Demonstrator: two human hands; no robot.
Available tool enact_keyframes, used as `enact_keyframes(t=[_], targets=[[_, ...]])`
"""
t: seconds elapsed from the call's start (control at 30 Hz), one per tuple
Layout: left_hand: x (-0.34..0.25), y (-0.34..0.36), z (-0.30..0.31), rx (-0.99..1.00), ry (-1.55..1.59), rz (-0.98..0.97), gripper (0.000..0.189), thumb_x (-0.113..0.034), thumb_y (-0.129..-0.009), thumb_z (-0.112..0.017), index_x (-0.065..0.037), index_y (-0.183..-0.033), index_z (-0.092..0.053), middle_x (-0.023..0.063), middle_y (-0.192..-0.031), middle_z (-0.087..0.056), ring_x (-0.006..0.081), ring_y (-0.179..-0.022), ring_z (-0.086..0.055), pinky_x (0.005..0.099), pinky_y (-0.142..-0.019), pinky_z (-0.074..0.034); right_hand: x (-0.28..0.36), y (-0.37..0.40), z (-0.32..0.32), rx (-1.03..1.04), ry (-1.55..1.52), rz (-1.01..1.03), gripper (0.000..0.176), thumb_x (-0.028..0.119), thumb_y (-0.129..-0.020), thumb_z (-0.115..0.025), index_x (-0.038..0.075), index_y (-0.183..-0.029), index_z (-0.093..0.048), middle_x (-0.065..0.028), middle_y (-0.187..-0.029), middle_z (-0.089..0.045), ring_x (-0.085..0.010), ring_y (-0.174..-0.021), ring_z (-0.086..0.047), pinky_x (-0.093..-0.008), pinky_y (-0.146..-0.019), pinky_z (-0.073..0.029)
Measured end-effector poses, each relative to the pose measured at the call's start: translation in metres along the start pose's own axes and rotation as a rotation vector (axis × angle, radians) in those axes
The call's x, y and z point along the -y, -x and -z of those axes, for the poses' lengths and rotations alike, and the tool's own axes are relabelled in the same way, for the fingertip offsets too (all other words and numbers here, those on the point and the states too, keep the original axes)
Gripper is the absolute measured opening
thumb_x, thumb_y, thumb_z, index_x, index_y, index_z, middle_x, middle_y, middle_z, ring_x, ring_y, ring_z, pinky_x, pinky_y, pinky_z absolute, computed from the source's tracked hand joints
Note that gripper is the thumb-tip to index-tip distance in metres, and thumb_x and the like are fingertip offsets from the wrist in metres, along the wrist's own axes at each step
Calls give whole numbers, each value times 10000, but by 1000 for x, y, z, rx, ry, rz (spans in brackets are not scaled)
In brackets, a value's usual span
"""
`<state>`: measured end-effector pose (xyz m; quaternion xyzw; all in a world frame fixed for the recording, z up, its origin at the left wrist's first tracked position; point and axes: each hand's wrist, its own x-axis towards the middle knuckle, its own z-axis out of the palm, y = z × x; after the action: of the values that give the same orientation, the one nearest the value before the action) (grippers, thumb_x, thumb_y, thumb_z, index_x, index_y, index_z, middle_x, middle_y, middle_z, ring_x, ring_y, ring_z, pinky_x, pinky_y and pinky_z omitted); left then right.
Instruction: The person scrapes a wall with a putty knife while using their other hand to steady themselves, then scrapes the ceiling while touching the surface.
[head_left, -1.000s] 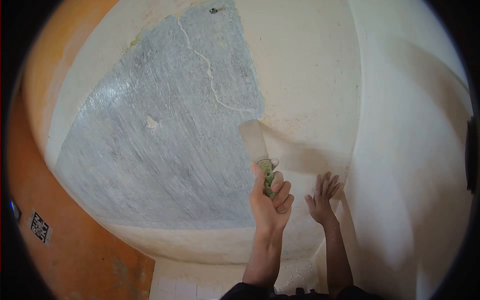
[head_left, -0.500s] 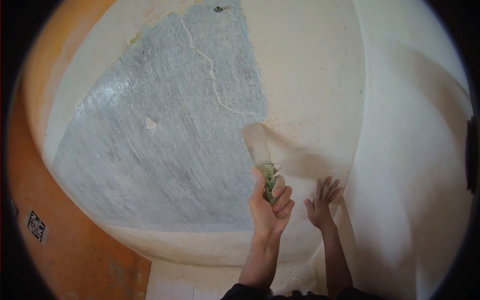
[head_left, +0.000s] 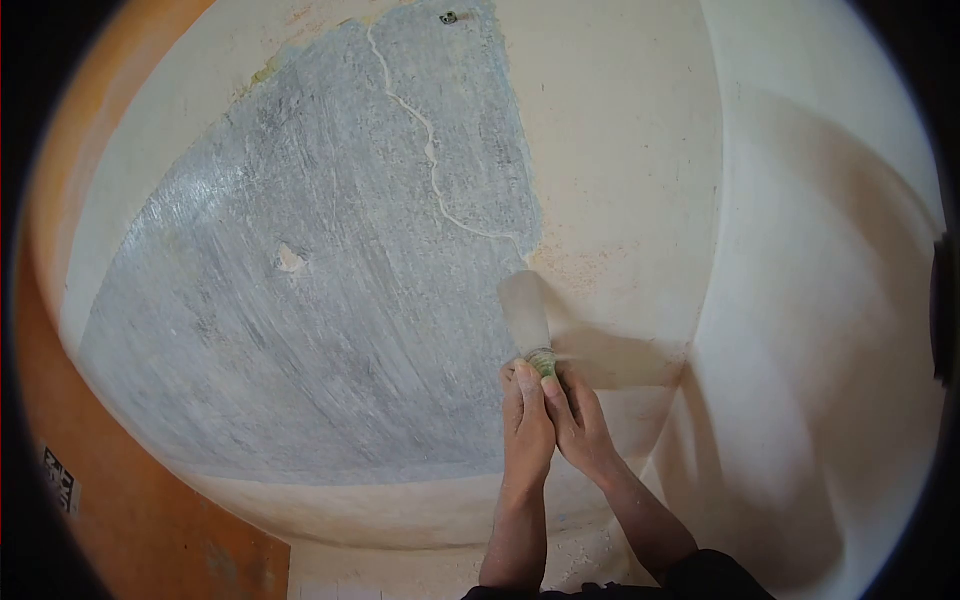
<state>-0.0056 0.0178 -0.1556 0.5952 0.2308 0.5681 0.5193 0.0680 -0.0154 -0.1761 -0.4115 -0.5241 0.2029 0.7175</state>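
A putty knife (head_left: 525,308) with a wide, dull metal blade and a worn green handle points up against the wall, its blade edge just below the lower end of a pale crack (head_left: 434,165). My left hand (head_left: 528,425) is closed around the handle from the left, thumb along it. From the other side my right hand (head_left: 584,428) wraps the same handle, its thumb beside the left one. Most of the handle is hidden by the fingers. Behind the knife lies the right edge of a grey stripped patch (head_left: 300,370).
Cream paint (head_left: 620,120) borders the grey patch, and a white wall (head_left: 800,330) meets it at a corner on the right. A small chipped spot (head_left: 291,258) marks the grey area. An orange wall (head_left: 180,520) with a black-and-white sticker (head_left: 60,480) is at lower left.
My right hand has left the wall and joined my left on the handle. The knife appears slightly lower in view, and the crack now shows further down, above the blade.
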Motion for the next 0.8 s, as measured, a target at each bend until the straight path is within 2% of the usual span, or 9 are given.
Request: enact_keyframes(t=[0.07,0.1,0.17,0.3,0.37,0.5,0.63,0.73,0.8], targets=[[-5,1,11,-29,-42,8,479,-356,-1088,-340,25,-1274,-562,135,-1116,-551,225,-1008,-546,341,-888,-468,8,3,-4,-10,-1,-62,279,204,-1045,-505,-20,-1208,-540,-77,-936,-608,-73,-756,-557,-255,-658,-463],[0,1,21,-20,-27,9,479,-356,-1088,-340,25,-1274,-562,135,-1116,-551,225,-1008,-546,341,-888,-468,19,6,-2,-65,23,-105,270,206,-1041,-518,-22,-1180,-554,-58,-874,-603,-62,-698,-533,-250,-610,-441],[25,2,60,-199,-231,-335,408,-276,-1083,-368,24,-1260,-580,136,-1104,-577,233,-1009,-559,347,-913,-451,32,3,5,-138,46,-132,262,209,-1036,-531,-24,-1151,-568,-38,-813,-599,-51,-641,-509,-245,-563,-419],[69,10,135,-383,-424,-320,321,-209,-1072,-414,18,-1109,-637,96,-1007,-600,191,-940,-552,323,-837,-441,51,-14,29,-262,455,58,242,199,-1009,-589,-30,-1074,-636,-16,-626,-518,-57,-577,-451,-245,-524,-376],[73,13,156,-376,-411,-287,311,-208,-1070,-421,18,-1066,-634,84,-981,-588,179,-903,-533,315,-813,-430,69,-24,26,-291,554,129,245,201,-999,-606,-26,-1081,-650,-40,-637,-516,-66,-576,-440,-244,-527,-373],[71,15,175,-309,-361,-154,297,-206,-1064,-439,17,-994,-623,61,-920,-552,157,-831,-478,295,-772,-399,85,-22,30,-346,673,70,241,209,-980,-635,-3,-1083,-683,-58,-649,-529,-79,-575,-430,-261,-533,-383],[77,14,178,-258,-335,-229,285,-193,-1059,-446,20,-990,-623,61,-909,-557,163,-856,-497,299,-794,-403,109,-35,26,-338,807,82,259,222,-972,-646,-16,-1067,-688,-71,-636,-505,-93,-582,-423,-271,-543,-395],[83,12,190,-207,-373,-258,283,-224,-1061,-468,4,-1015,-629,18,-901,-523,100,-798,-450,247,-742,-380,109,-29,24,-367,831,174,267,233,-972,-646,-19,-1051,-689,-82,-623,-483,-104,-579,-409,-285,-539,-391],[85,14,193,-191,-338,-264,267,-214,-1055,-477,2,-1024,-631,24,-929,-532,103,-797,-452,252,-742,-385,116,-33,22,-375,857,114,269,236,-972,-646,-14,-1062,-693,-92,-632,-508,-98,-585,-424,-283,-546,-399]])
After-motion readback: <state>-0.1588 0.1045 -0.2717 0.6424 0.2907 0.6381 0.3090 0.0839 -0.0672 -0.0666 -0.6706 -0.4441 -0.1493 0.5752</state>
